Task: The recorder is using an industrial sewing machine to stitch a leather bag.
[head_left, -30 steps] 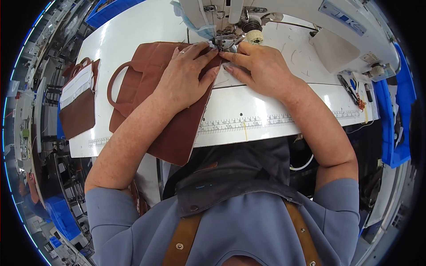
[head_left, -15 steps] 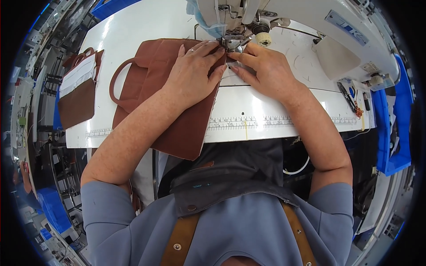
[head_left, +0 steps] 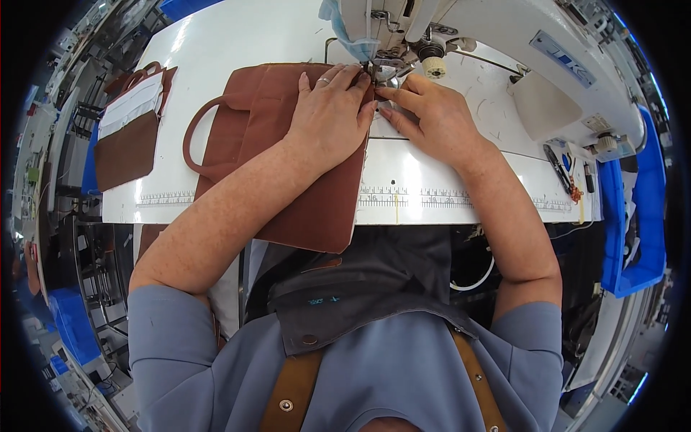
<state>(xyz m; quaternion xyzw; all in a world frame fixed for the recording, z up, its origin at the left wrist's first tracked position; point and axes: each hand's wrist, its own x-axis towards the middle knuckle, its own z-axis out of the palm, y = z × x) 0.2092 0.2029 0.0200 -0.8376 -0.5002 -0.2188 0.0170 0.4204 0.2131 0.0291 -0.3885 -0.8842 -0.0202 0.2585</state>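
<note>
A flat brown leather bag point(head_left: 302, 187) with a looped handle point(head_left: 198, 140) lies on the white sewing table point(head_left: 237, 43). My left hand point(head_left: 332, 108) presses flat on the bag's upper right part, fingers spread, a ring on one finger. My right hand point(head_left: 432, 115) rests just to its right, fingertips pinching the bag's edge beside the needle area. The sewing machine head point(head_left: 403, 29) stands right above both hands. The bag's lower corner hangs over the table's front edge.
A second brown bag with a white paper point(head_left: 129, 129) lies at the table's left end. Scissors and small tools point(head_left: 561, 169) sit at the right by the machine body point(head_left: 576, 65). Blue bins point(head_left: 637, 216) stand at the right, a ruler strip point(head_left: 432, 198) along the front edge.
Both hands and the bag have shifted slightly forward and to the right toward the needle; the view has tilted, so the table sits lower in the picture.
</note>
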